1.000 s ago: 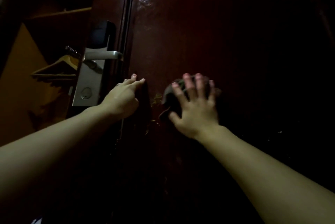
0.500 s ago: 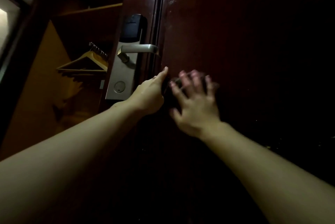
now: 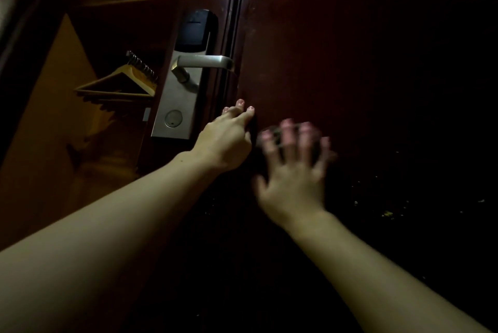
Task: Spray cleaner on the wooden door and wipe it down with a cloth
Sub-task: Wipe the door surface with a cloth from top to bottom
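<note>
Right hand (image 3: 292, 171) has slid rightward off the edge, blurred, fingers spread flat, pressing the cloth (image 3: 277, 136), barely visible beneath. Left hand (image 3: 229, 141) steadies the door (image 3: 323, 50) edge, fingers straight together. Unwiped panel stretches right and up; handle (image 3: 204, 61) beyond, left.

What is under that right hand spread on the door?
Under the right hand a dark cloth shows only between the blurred fingers, pressed against the door. The hand covers most of it, so its shape and edges cannot be seen.
</note>
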A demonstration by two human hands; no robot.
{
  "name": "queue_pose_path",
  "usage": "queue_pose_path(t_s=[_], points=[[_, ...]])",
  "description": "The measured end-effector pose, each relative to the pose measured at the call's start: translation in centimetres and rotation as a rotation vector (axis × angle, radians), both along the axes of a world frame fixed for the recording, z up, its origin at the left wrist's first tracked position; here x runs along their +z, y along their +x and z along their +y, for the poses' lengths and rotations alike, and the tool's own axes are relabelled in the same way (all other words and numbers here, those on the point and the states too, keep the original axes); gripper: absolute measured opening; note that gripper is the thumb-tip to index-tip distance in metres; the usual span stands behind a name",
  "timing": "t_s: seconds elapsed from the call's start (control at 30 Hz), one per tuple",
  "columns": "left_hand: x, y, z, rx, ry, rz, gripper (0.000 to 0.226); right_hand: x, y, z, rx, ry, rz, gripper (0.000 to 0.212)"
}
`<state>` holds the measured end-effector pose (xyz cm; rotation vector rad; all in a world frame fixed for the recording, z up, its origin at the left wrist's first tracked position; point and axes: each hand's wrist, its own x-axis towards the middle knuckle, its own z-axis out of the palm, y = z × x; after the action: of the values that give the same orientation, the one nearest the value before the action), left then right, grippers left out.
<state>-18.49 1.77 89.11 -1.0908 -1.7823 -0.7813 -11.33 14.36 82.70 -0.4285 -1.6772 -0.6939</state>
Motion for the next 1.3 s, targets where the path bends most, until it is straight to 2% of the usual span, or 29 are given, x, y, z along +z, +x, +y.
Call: queue_pose_path(t_s=[0.1, 0.17, 0.23, 0.33, 0.4, 0.47, 0.53, 0.63, 0.7, 0.77, 0.83, 0.93, 1.07, 1.13, 1.23, 1.3], points=[[0.2, 0.0, -0.1, 0.020, 0.019, 0.007, 0.051, -2.8, -1.4, -1.1, -0.016, 0.186, -0.230, 0.075], [0.1, 0.0, -0.2, 0.040, 0.016, 0.013, 0.049, -3.1, -0.2, 0.0, -0.008, 0.234, -0.271, 0.073], [0.1, 0.1, -0.3, 0.039, 0.011, 0.012, 0.049, -2.8, 1.9, 2.1, 0.001, 0.171, -0.191, 0.075], [0.0, 0.4, -0.3, 0.018, 0.004, -0.006, 0.048, -1.9, 4.7, 5.0, -0.050, -0.032, 0.014, 0.079], [0.2, 0.5, -0.4, 0.016, -0.007, -0.007, 0.048, -1.6, 4.6, 4.4, -0.069, -0.163, 0.097, 0.080], [0.3, 0.6, -0.4, 0.021, -0.010, -0.008, 0.048, -1.7, 2.7, 2.6, -0.027, -0.200, 0.148, 0.080], [0.0, 0.5, -0.2, 0.052, -0.020, -0.001, 0.051, -2.4, 0.3, -0.3, 0.000, -0.122, 0.056, 0.080], [-1.1, 0.2, 0.3, 0.143, -0.062, 0.044, 0.067, -4.2, -2.2, -3.6, -0.020, 0.075, -0.293, 0.077], [-1.6, 0.1, 0.2, 0.197, -0.088, 0.062, 0.080, -5.3, -2.1, -3.6, -0.041, 0.114, -0.429, 0.077], [-1.7, 0.2, 0.1, 0.232, -0.098, 0.089, 0.086, -6.0, -1.1, -2.1, -0.009, 0.145, -0.389, 0.077], [-1.8, 0.2, 0.2, 0.232, -0.071, 0.092, 0.089, -6.1, 1.3, 0.4, 0.027, 0.089, -0.272, 0.078], [-2.1, 0.9, 1.4, 0.222, -0.020, 0.036, 0.092, -4.4, 6.3, 5.5, -0.048, -0.019, -0.057, 0.082], [-2.3, 2.4, 3.3, 0.283, 0.035, 0.024, 0.096, -2.6, 10.5, 8.8, -0.122, -0.215, 0.089, 0.086], [-2.5, 3.4, 4.3, 0.287, 0.042, 0.106, 0.090, -3.4, 9.6, 7.9, -0.096, -0.175, 0.082, 0.087], [-2.9, 5.4, 6.4, 0.230, 0.015, 0.179, 0.075, -5.5, 7.7, 6.2, -0.069, 0.021, -0.101, 0.083], [-3.1, 6.5, 7.8, 0.223, -0.002, 0.209, 0.068, -5.6, 8.0, 6.5, -0.070, 0.081, -0.162, 0.080]])
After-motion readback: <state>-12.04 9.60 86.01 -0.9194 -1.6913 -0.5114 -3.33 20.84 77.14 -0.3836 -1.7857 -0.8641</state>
